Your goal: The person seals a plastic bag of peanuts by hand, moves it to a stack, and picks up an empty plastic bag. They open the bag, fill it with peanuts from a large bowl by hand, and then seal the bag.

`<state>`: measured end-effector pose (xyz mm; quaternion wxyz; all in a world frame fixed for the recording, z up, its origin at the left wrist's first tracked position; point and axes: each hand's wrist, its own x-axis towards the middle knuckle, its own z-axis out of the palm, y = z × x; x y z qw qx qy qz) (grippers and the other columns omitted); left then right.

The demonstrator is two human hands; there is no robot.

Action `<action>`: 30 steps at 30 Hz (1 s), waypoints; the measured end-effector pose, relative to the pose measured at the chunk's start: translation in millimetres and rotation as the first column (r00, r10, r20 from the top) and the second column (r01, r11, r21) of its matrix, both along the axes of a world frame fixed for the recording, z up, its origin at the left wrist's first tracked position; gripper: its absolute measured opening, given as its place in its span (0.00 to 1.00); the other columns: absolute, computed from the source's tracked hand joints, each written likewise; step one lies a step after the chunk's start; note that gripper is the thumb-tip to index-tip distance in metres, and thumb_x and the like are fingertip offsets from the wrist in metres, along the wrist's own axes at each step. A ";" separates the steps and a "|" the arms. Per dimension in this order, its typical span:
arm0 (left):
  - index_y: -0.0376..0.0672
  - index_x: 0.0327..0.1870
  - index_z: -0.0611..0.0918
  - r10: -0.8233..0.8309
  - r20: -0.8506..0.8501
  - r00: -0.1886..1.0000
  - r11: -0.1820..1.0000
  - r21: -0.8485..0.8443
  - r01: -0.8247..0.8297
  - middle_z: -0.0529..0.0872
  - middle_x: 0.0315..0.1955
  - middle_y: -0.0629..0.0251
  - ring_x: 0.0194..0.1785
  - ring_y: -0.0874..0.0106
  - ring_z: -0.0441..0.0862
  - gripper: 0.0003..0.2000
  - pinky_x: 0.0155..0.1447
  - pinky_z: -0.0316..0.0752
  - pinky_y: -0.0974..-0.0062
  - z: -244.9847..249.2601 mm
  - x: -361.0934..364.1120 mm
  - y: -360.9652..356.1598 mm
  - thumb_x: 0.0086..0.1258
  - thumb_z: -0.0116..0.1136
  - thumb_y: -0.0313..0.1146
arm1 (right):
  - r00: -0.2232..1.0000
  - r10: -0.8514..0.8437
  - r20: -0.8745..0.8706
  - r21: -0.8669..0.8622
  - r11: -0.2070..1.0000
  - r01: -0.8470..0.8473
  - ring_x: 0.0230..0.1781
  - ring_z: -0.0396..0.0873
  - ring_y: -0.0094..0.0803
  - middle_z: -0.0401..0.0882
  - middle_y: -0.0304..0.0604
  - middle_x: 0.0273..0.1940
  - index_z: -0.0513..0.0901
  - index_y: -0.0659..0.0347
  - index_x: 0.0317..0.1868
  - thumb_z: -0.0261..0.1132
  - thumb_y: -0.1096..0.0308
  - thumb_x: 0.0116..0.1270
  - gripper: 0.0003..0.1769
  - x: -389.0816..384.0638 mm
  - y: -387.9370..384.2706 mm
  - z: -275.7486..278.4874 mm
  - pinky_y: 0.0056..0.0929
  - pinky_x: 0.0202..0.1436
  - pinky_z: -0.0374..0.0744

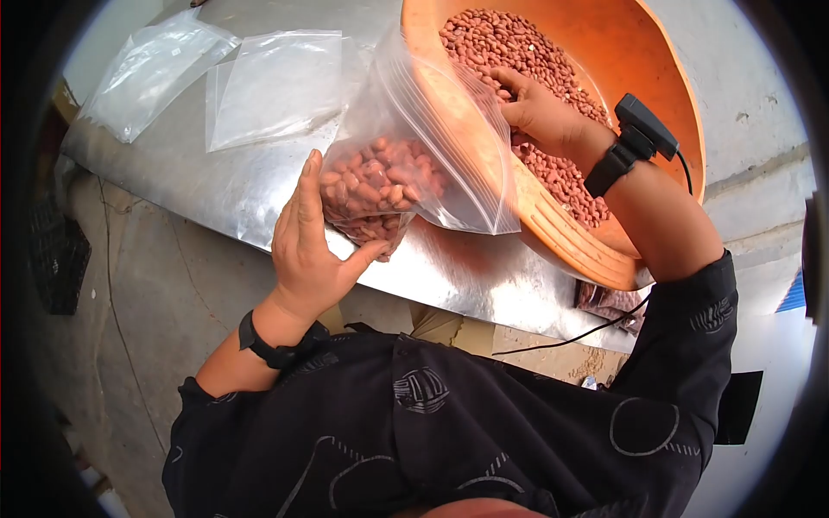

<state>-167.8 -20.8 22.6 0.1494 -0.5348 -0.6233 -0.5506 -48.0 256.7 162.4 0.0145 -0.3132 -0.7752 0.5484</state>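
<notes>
A clear zip bag (pixel 376 177), partly filled with red-skinned peanuts, sits on the metal table with its mouth against the rim of an orange basin (pixel 643 52). My left hand (pixel 313 242) is cupped against the bag's left side, fingers straight and thumb spread at the bottom. Loose peanuts (pixel 509 39) fill much of the basin. Inside it, my right hand (pixel 548 116) reaches into them, finger and thumb curled around a few peanuts near the bag's mouth. Some of its fingers are hidden.
Empty clear bags lie flat on the metal table (pixel 250 186), one stack (pixel 276 86) near the filled bag and another (pixel 151 73) farther left. A filled packet (pixel 609 302) is partly visible below the basin. A black cable (pixel 570 338) runs beside my right arm.
</notes>
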 end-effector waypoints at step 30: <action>0.34 0.75 0.54 0.050 -0.049 0.998 0.999 -0.019 -0.051 0.79 0.54 0.46 0.56 0.51 0.79 0.57 0.59 0.74 0.64 -9.3 -2.0 -2.0 0.42 0.80 0.37 | 0.897 0.439 -0.054 0.182 0.887 -0.423 0.21 0.62 0.09 0.65 0.25 0.27 0.77 0.60 0.41 0.65 0.80 0.61 0.10 -17.7 -114.5 97.4 0.10 0.19 0.61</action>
